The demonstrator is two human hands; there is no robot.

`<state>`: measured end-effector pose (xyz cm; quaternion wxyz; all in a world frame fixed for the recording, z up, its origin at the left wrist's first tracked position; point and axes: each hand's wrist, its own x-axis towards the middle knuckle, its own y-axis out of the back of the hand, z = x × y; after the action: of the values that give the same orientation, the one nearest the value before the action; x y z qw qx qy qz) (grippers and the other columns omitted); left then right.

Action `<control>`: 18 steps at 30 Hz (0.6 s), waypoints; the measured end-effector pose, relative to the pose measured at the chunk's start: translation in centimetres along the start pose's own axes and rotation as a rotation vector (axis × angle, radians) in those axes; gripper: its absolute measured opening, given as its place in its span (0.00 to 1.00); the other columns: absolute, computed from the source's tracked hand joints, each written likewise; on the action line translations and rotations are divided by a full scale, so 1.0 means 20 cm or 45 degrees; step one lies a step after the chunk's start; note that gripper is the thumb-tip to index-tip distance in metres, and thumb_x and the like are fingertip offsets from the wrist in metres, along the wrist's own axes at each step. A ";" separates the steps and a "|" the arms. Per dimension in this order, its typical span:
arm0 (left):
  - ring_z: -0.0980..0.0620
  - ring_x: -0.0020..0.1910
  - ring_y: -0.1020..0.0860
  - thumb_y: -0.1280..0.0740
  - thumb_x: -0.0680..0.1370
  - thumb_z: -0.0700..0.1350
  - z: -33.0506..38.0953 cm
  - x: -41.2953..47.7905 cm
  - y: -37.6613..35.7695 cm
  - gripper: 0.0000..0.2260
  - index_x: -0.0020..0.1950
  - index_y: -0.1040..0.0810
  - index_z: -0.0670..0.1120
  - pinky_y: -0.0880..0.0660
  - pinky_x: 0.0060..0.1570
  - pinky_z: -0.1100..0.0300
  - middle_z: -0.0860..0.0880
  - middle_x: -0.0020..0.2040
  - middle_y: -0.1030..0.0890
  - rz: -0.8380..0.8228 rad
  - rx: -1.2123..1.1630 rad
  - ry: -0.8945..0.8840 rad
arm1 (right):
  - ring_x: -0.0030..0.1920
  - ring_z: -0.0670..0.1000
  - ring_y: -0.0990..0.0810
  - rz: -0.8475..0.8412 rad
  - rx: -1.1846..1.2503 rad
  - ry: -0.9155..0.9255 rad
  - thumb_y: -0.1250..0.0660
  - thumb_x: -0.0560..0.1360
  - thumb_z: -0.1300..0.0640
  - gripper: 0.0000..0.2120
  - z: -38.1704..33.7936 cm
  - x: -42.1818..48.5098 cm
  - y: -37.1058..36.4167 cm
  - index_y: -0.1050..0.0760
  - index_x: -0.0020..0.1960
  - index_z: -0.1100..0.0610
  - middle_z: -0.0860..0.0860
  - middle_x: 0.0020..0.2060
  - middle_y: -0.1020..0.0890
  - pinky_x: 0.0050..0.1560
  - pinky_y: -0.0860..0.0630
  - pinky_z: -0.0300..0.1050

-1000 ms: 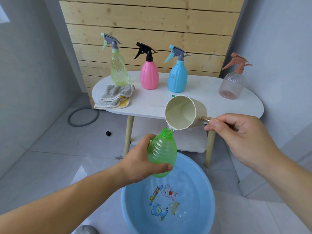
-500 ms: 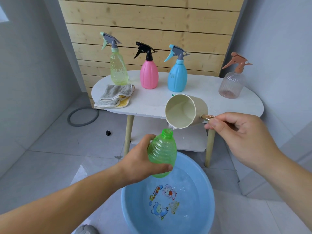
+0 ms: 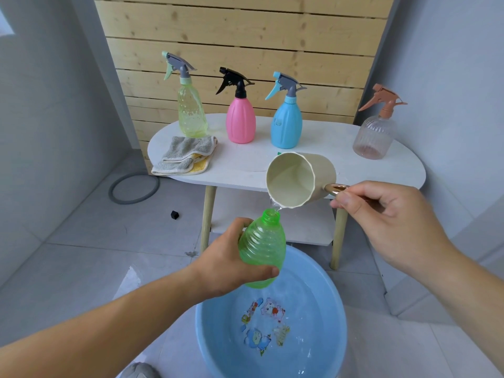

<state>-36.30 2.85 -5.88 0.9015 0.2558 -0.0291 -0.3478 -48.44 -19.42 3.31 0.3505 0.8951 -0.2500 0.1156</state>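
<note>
Head view. One left hand (image 3: 231,264) wraps its fingers and thumb round the ribbed belly of one uncapped green bottle (image 3: 263,249), held tilted slightly to the right above the far rim of one blue basin (image 3: 200,323). The basin stands on the floor, holds water and bears a cartoon print on its bottom. One right hand (image 3: 387,219) pinches the rose-gold handle (image 3: 336,189) of one cream cup (image 3: 300,180) between curled fingers and thumb. The cup is tipped on its side with its mouth facing left, its lower lip just above the bottle's mouth. A thin thread of water shows at that lip.

Behind stands one white oval desk (image 3: 245,165) carrying four capped spray bottles in a row: one yellow-green bottle (image 3: 191,113), one pink bottle (image 3: 240,120), one blue bottle (image 3: 286,125) and, well apart to the right, one clear bottle (image 3: 373,137) with a brown trigger. Two folded cloths lie at the desk's left end, one grey cloth (image 3: 185,155) on top of a yellow one. On the floor to the left lie one grey ring (image 3: 133,188) and one small black object (image 3: 174,214).
</note>
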 end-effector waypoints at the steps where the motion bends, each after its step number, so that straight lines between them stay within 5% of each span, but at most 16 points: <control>1: 0.54 0.53 0.20 0.17 0.67 0.51 0.00 0.00 0.00 0.32 0.65 0.30 0.57 0.18 0.53 0.55 0.54 0.54 0.20 -0.002 -0.004 -0.001 | 0.45 0.34 0.19 0.002 -0.006 0.006 0.32 0.77 0.56 0.07 0.00 0.00 0.00 0.15 0.43 0.54 0.36 0.41 0.15 0.44 0.31 0.23; 11: 0.55 0.53 0.20 0.17 0.67 0.52 0.00 0.00 0.00 0.32 0.65 0.30 0.58 0.19 0.55 0.52 0.54 0.54 0.20 0.003 -0.010 -0.009 | 0.47 0.39 0.18 0.017 -0.026 0.020 0.32 0.76 0.54 0.07 0.01 0.00 0.00 0.16 0.43 0.52 0.39 0.40 0.15 0.47 0.29 0.26; 18: 0.55 0.53 0.20 0.17 0.68 0.51 0.00 0.00 0.00 0.32 0.65 0.31 0.57 0.19 0.55 0.53 0.54 0.54 0.20 0.002 -0.015 -0.005 | 0.47 0.45 0.18 0.024 -0.051 0.061 0.32 0.77 0.53 0.07 0.02 0.01 0.00 0.16 0.43 0.53 0.45 0.41 0.15 0.49 0.26 0.37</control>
<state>-36.33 2.82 -5.98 0.9033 0.2499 -0.0290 -0.3476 -48.32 -19.70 3.03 0.3731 0.8825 -0.2521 0.1354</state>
